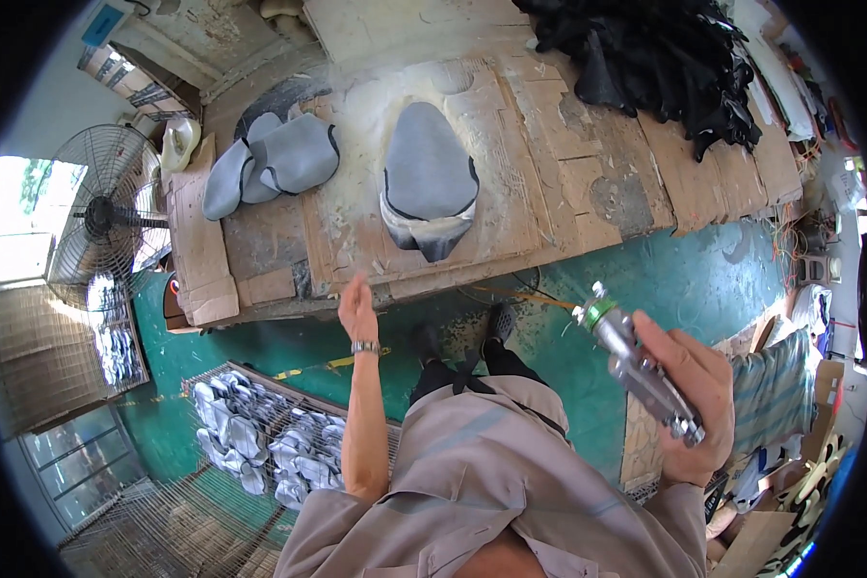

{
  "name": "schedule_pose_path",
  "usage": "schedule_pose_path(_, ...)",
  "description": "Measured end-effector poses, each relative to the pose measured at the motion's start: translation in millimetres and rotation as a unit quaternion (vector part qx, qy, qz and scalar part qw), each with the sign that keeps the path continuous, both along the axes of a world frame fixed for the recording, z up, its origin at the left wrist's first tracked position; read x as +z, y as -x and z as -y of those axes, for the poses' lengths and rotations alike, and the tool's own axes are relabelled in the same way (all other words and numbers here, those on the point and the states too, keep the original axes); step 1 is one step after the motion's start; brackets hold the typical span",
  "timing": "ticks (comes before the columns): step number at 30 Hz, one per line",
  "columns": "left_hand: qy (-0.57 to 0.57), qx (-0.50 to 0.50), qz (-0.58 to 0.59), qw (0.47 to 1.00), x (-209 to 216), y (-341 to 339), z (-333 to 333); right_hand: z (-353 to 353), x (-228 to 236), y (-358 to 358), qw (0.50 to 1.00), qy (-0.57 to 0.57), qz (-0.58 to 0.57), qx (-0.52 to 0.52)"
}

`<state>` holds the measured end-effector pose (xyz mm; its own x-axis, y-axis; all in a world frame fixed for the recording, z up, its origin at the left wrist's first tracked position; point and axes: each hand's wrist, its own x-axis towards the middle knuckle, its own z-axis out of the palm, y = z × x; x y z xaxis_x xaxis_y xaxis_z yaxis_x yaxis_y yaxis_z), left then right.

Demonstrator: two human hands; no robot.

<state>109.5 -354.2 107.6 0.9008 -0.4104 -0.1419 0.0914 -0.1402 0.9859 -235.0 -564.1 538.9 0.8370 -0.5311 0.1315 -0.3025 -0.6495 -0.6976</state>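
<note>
My right hand (700,400) is wrapped around a metal spray gun (636,371), held up over the floor right of my body. A green ring shows near the front end of the gun, and an orange hose passes behind it. My left hand (357,310) is at the front edge of the workbench, fingers stretched toward it, holding nothing visible. Beyond it on the bench lies a grey padded piece (432,164), rounded at the far end, with black edging and a pale and black pointed flap at the near end. Several similar grey pieces (299,154) overlap at the bench's left.
Worn cardboard (568,154) covers the bench. A heap of black pieces (645,58) lies at its far right. A large fan (99,214) stands at the left. Below it, a wire rack (193,501) carries several silvery pieces (250,433). Striped cloth (775,385) hangs at the right.
</note>
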Motion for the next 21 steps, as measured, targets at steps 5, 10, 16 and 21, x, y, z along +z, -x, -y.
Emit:
schedule_pose_path(5, -0.262, -0.064, -0.062, 0.961, -105.2, 23.2, -138.4, -14.5, 7.3, -10.1, 0.979, -0.057, -0.038, -0.193)
schedule_pose_path(10, -0.587, -0.486, 0.083, 0.643, -170.5, 54.0, -281.1, -24.0, 23.6, -3.6, 0.966, -0.084, -0.071, -0.236)
schedule_pose_path(16, -0.538, -0.193, -0.170, 0.803, -156.4, 87.4, -255.8, -43.2, 13.8, 30.3, 0.968, -0.090, -0.091, -0.216)
schedule_pose_path(21, -0.410, -0.074, -0.122, 0.901, -157.4, 50.0, -214.6, -40.8, 27.4, 34.7, 0.970, -0.109, -0.041, -0.214)
